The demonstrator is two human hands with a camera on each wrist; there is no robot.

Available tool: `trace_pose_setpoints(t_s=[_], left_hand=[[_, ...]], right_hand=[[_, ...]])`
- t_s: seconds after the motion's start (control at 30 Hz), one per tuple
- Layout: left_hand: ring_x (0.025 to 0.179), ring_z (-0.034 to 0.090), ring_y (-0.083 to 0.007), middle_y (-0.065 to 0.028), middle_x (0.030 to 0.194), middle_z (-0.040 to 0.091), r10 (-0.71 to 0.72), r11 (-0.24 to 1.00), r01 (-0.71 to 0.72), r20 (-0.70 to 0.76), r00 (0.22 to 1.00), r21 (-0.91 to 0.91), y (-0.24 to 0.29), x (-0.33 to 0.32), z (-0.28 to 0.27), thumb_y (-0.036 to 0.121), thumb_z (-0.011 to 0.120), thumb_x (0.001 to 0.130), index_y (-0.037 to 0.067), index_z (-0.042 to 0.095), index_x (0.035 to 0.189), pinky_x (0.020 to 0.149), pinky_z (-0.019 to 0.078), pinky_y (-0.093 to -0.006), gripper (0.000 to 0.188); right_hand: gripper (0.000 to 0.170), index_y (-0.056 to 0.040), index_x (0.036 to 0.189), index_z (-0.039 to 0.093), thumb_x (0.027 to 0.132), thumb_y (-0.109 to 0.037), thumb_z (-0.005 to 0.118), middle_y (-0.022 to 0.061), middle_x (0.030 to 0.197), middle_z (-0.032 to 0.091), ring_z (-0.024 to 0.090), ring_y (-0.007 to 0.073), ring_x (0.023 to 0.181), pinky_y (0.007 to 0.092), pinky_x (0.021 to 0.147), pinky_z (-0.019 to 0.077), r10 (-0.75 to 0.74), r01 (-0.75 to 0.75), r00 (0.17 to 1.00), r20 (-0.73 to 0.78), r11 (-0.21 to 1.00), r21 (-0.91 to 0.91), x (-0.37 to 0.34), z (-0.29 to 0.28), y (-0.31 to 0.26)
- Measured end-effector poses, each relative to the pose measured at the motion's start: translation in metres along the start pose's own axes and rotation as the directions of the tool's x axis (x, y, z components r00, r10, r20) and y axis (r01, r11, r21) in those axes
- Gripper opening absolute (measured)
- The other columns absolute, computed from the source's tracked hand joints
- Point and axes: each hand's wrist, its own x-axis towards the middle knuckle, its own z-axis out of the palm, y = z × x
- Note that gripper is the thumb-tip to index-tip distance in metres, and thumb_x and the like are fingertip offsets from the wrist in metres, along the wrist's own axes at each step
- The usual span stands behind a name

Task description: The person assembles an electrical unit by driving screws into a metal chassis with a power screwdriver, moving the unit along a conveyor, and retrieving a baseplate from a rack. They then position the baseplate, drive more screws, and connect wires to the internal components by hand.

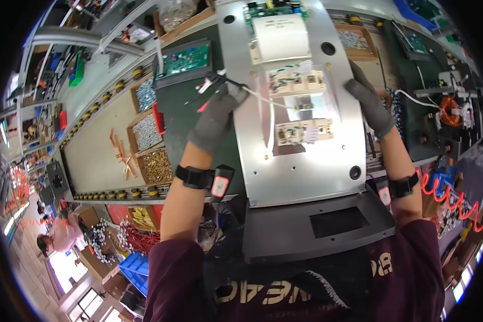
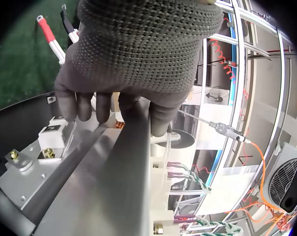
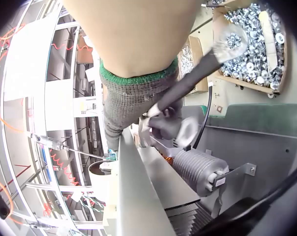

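Note:
Grey-gloved hands grip the two long sides of a silver metal chassis [image 1: 306, 177], which has a black front panel [image 1: 284, 236] at the person's waist. My left hand [image 1: 214, 118] holds its left edge; in the left wrist view the glove's [image 2: 138, 54] fingers curl over that edge. On the opposite edge is my right hand [image 1: 371, 102], its glove [image 3: 136, 103] wrapped over the metal in the right wrist view. Two beige terminal modules [image 1: 290, 81] and a white block [image 1: 280, 40] sit on the plate. Beneath it shows a grey ribbed cylinder [image 3: 195, 167], with a black lugged cable [image 3: 188, 81] beside the right hand.
Left on the bench are a green circuit board [image 1: 185, 60], copper bars [image 1: 122, 155] and boxes of silver [image 1: 145, 131] and brass hardware [image 1: 156, 165]. A copper coil [image 1: 449, 111] and a red coiled hose [image 1: 456, 201] are at right. Loose cable ends [image 2: 48, 37] lie near the left hand.

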Motion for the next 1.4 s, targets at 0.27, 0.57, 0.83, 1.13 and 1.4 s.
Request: trace_pose_setpoints(t_s=[0.27,0.57,0.83,1.13,1.4], left_hand=[[0.111,0.049,-0.0164,-0.0111,0.118,0.055,-0.276,0.92,0.243,-0.068,0.959,-0.309,0.015,-0.061,0.013,0.03,0.06,0.089,0.001,0.044,0.13,0.096,0.0379,-0.029,0.053],[0.102,0.058,-0.0355,-0.0186,0.114,0.057,-0.454,0.298,0.924,-0.815,0.36,0.242,-0.157,-0.256,-0.154,0.027,0.058,0.08,0.013,0.06,0.116,0.091,0.0446,-0.0424,0.038],[0.096,0.061,-0.0338,-0.0165,0.101,0.065,-0.588,0.281,0.791,-0.553,0.59,0.544,-0.215,-0.283,-0.196,0.019,0.065,0.077,0.002,0.059,0.104,0.084,0.0466,-0.0416,0.032],[0.072,0.062,-0.0201,-0.0117,0.088,0.068,-0.479,0.349,0.866,-0.725,0.494,0.359,-0.192,-0.276,-0.216,0.002,0.057,0.076,0.0,0.068,0.099,0.064,0.0478,-0.0317,0.025],[0.051,0.049,-0.0127,0.0006,0.067,0.055,-0.535,0.661,0.729,-0.793,0.291,-0.178,-0.172,-0.305,-0.253,0.022,0.051,0.086,0.012,0.061,0.087,0.044,0.0403,-0.0318,0.015]], right_hand=[[0.061,-0.0005,0.139,0.034,0.092,-0.037,0.049,0.0137,0.136,0.043,0.042,0.0229,0.123,0.0343,0.102,0.0325,-0.216,0.087,0.955,-0.205,0.861,-0.501,-0.055,-0.002,-0.014],[0.045,0.0015,0.128,0.047,0.095,-0.03,0.048,0.0112,0.121,0.054,0.052,0.0216,0.113,0.0355,0.093,0.0446,-0.26,0.158,0.83,-0.494,0.958,-0.239,-0.163,-0.042,0.042],[0.029,0.0028,0.108,0.058,0.086,-0.017,0.056,0.0066,0.091,0.062,0.055,0.0123,0.077,0.027,0.069,0.0464,0.047,-0.053,0.649,-0.759,0.998,0.016,-0.248,0.071,0.074],[0.032,-0.0019,0.111,0.058,0.085,-0.02,0.057,0.0093,0.095,0.062,0.059,0.0174,0.083,0.0333,0.075,0.0478,0.254,-0.527,0.551,-0.795,0.845,-0.095,-0.386,-0.06,0.137],[0.07,-0.0139,0.135,0.032,0.075,-0.028,0.066,0.0214,0.121,0.051,0.051,0.0374,0.11,0.0416,0.09,0.0431,0.132,-0.935,0.326,-0.936,0.193,-0.299,-0.46,-0.216,0.191]])
